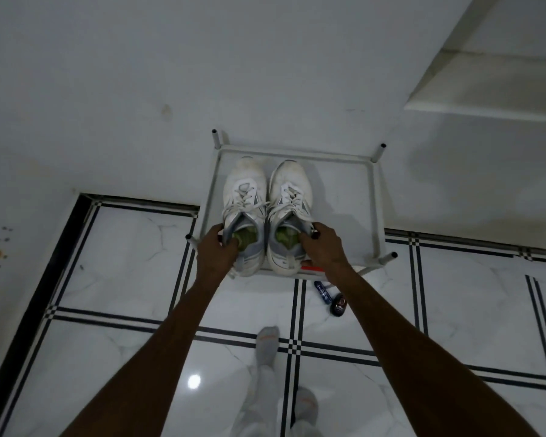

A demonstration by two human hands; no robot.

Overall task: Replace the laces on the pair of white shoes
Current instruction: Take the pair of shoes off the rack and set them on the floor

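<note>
Two white shoes stand side by side, toes pointing away from me, on a low white rack [374, 197]. Both are laced with white laces and have green insoles. My left hand [215, 250] grips the collar of the left shoe [245, 190], fingers curled inside its opening and thumb outside. My right hand [323, 244] grips the collar of the right shoe [292, 187] the same way, fingers in the opening.
The rack stands against a white wall on a glossy tiled floor with black lines. A red item [309, 268] lies at the rack's front edge. A small blue tube [322, 291] and a dark round object [339, 305] lie on the floor. My socked feet [267, 339] are below.
</note>
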